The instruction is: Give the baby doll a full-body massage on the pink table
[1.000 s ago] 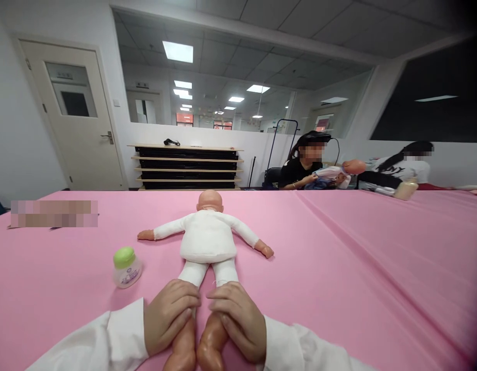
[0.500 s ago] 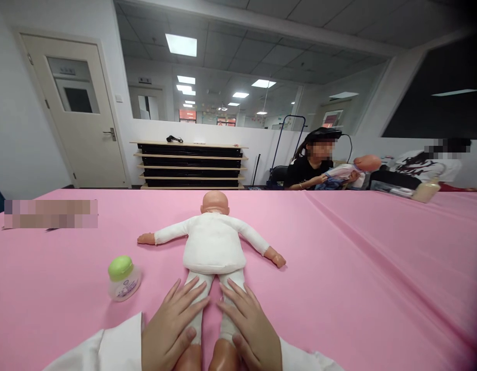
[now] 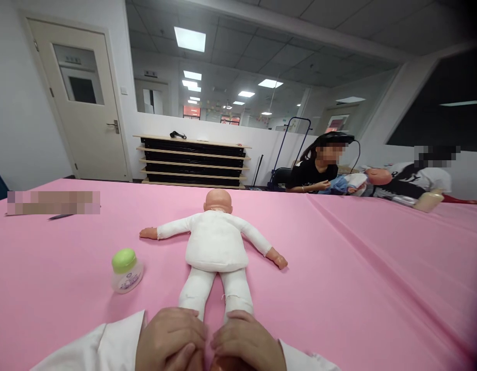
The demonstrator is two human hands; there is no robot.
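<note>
A baby doll in a white cloth body lies flat on the pink table, its bald head away from me and no face showing. Both its arms are spread out to the sides. My left hand curls over the doll's left-side lower leg, fingers bent around it. Over the other lower leg, my right hand is closed the same way. My hands mostly cover the doll's feet and shins. A small clear jar with a green lid stands left of the doll, touched by neither hand.
The pink tablecloth has a long crease on the right. A pale bottle stands near the far right edge. Beyond the table, a seated person handles another doll, and another person bends over farther right. A blurred-out item lies far left.
Both hands have slid down from the doll's thighs toward its feet, and their spread fingers have curled around the lower legs. The person beyond the table has lowered the other doll.
</note>
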